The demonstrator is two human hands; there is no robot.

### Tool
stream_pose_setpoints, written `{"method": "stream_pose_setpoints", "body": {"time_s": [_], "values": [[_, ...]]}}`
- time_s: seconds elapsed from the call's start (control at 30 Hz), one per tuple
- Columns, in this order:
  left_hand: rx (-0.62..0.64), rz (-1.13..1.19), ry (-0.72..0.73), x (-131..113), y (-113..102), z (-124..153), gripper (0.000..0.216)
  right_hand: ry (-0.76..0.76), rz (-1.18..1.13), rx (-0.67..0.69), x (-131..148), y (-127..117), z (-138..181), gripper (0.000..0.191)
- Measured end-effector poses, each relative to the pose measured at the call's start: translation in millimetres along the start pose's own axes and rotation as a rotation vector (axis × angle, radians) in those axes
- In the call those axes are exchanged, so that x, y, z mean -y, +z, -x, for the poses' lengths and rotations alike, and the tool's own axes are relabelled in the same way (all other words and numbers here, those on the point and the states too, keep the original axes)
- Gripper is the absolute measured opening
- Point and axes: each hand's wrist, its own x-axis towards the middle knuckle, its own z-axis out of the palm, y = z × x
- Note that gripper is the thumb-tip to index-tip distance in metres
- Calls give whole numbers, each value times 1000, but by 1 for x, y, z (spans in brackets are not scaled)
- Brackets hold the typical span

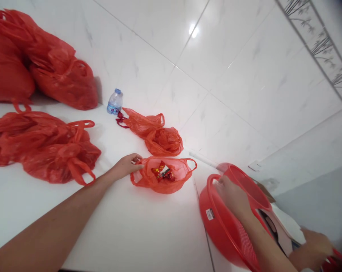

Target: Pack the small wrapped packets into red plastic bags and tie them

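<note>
My left hand reaches across the white table and pinches the near-left rim of a small open red plastic bag. Wrapped sweets in red and gold lie inside the bag. My right hand is down in a red plastic basin that stands tilted off the table's right edge. Only the back of that hand shows; its fingertips are hidden against the basin's rim and inner wall.
Several filled red bags lie on the table: a tied one just behind the open bag, a heap at left, bigger ones against the tiled wall. A small water bottle stands by the wall. Another person's hand is at lower right.
</note>
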Motion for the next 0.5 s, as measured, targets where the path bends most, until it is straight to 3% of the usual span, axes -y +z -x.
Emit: {"method": "stream_pose_setpoints", "body": {"time_s": [0.13,0.3,0.5], "values": [[-13,9,-7,-2,0,1,40,-178,9,-82,44,-5,-11,23],[8,25,-14,-5,-2,2,42,-382,7,-36,96,22,-23,17],[5,71,-19,-6,-2,3,42,-415,64,101,112,43,-21,32]]}}
